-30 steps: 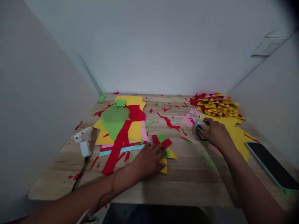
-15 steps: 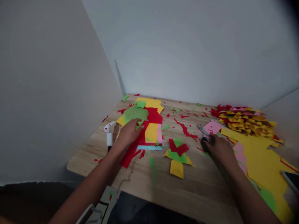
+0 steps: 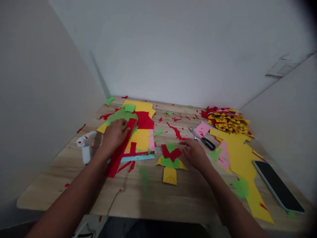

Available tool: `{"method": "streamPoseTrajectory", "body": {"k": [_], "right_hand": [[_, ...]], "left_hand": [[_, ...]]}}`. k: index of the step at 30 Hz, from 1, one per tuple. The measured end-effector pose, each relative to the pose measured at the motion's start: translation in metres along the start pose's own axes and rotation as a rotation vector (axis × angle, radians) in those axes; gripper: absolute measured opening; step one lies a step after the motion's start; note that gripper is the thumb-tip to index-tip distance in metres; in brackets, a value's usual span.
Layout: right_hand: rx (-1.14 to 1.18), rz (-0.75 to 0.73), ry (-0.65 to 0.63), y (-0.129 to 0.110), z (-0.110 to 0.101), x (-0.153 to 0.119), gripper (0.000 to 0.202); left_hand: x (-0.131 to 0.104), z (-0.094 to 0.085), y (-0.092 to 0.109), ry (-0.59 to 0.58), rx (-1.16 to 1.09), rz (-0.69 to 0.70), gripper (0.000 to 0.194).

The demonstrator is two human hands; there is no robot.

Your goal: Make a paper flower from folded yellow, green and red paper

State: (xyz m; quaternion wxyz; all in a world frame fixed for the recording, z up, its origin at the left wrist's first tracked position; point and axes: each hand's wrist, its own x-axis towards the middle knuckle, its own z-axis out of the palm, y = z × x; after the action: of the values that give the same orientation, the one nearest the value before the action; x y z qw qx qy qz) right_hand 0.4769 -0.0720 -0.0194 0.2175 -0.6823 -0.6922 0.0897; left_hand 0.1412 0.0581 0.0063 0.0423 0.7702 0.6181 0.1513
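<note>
In the head view my left hand grips the edge of a long red paper strip, which slants down toward the table's front. Beneath it lie stacked yellow, pink and blue sheets and a green sheet. My right hand has its fingers partly stretched and holds nothing. It hovers beside a small layered paper figure of red, green and yellow pieces, flat on the table. Scissors with dark handles lie just beyond my right hand, blades apart.
A white glue gun stands on the left. Cut yellow paper covers the right side, with a phone next to it. Layered paper petals are heaped at the back right. Red and green scraps litter the table.
My right hand has let go of the scissors and moved left to the paper figure. My left hand has lifted one end of the red strip. The view has swung right.
</note>
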Motion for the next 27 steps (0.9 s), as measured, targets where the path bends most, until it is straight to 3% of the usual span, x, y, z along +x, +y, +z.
{"method": "streamPoseTrajectory", "body": {"k": [3,4,8,12,14,16,19,23,27], "right_hand": [[0.048,0.059,-0.081,-0.008,0.001,0.004,0.027],[0.057,0.08,-0.095,-0.01,0.002,0.006,0.027],[0.1,0.096,-0.109,-0.012,0.01,0.008,0.037],[0.207,0.069,-0.125,-0.01,0.025,0.007,0.041],[0.264,0.07,-0.108,-0.007,0.031,0.007,0.037],[0.308,0.076,-0.074,-0.003,0.036,0.007,0.035],[0.348,0.084,-0.005,-0.001,0.042,0.008,0.034],[0.379,0.091,0.122,0.001,0.047,0.008,0.036],[0.41,0.093,0.227,0.005,0.049,0.008,0.032]], "left_hand": [[0.002,-0.004,0.025,0.17,-0.154,0.079,0.035],[0.0,-0.003,0.037,0.139,-0.223,0.132,0.032],[-0.018,0.019,0.085,-0.189,-0.302,0.398,0.027],[-0.035,0.049,0.105,-0.222,-0.242,0.512,0.051],[-0.039,0.059,0.107,-0.261,-0.267,0.525,0.058],[-0.04,0.063,0.108,-0.301,-0.329,0.51,0.052],[-0.039,0.058,0.107,-0.265,-0.359,0.491,0.046],[-0.03,0.029,0.095,-0.13,-0.209,0.456,0.035],[-0.014,-0.003,0.061,-0.101,-0.046,0.137,0.03]]}}
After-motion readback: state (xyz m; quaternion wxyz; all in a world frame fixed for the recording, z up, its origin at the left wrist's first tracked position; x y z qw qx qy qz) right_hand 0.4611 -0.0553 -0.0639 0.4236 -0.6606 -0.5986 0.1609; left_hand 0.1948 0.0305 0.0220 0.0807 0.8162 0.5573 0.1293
